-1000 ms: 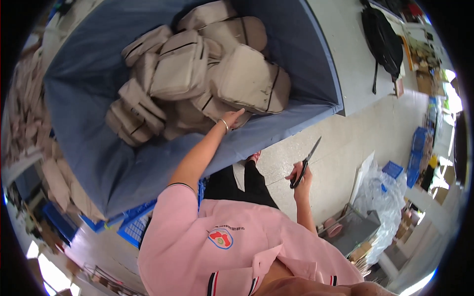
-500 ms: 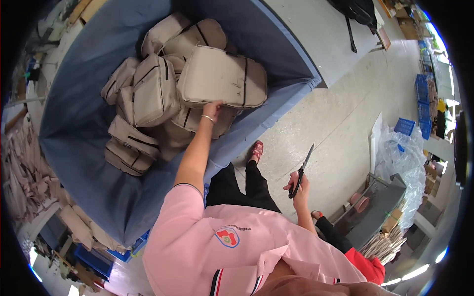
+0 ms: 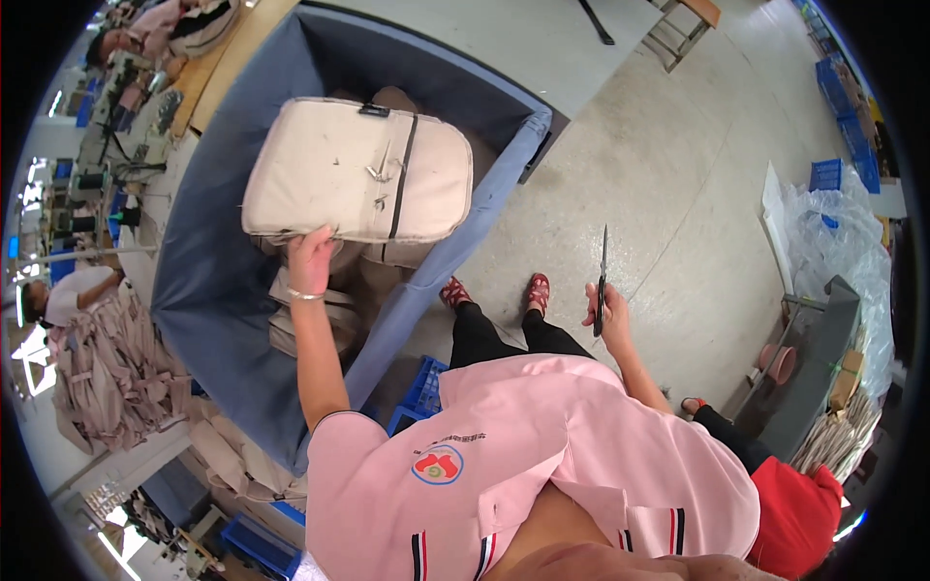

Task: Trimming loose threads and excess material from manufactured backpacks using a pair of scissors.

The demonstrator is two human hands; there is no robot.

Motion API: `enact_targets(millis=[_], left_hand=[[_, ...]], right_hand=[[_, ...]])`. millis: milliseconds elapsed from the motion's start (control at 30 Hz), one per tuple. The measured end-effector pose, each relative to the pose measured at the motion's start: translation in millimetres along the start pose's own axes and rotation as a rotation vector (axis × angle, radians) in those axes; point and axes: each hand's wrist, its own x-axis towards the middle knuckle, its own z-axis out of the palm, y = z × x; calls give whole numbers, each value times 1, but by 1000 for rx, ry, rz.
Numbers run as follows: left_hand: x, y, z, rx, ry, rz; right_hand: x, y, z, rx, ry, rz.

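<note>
My left hand grips the near edge of a beige backpack, its fingers partly hidden under the edge. The backpack is held up over a blue fabric-lined bin, with a black zipper strip across it and loose threads on its surface. Beneath it, other beige bags lie in the bin, mostly covered. Out to the right, over the floor, my right hand is closed around black-handled scissors, whose blades point away from me and look shut.
A grey table adjoins the bin's far side. Blue crates stand by the bin's near edge. At right are a grey metal cart, a pink bucket and clear plastic sheeting. A person in red is close behind at right.
My left hand has lifted the backpack up from the pile toward me. The right hand still holds the scissors, now pointing straighter ahead. My view has shifted to the right.
</note>
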Motion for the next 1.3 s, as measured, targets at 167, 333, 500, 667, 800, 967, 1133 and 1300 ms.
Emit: enact_targets(millis=[167,333,500,667,800,967,1133,1300], left_hand=[[-73,81,111,542,-128,194],[-130,64,224,803,-203,538],[-112,22,232,751,-42,586],[-65,-9,163,695,-11,389],[-52,-84,63,448,421,125],[-73,-114,52,416,426,56],[-52,-117,38,301,426,-105],[-49,-125,35,248,391,-115]], right_hand=[[16,-10,-19,208,44,-26],[82,-24,-1,829,-14,-28],[87,-92,39,1274,-188,51],[130,-23,60,1152,-230,216],[107,-35,81,881,-269,201],[91,-60,80,725,-326,161],[86,-67,73,399,-252,-67],[54,-35,56,-390,56,-375]])
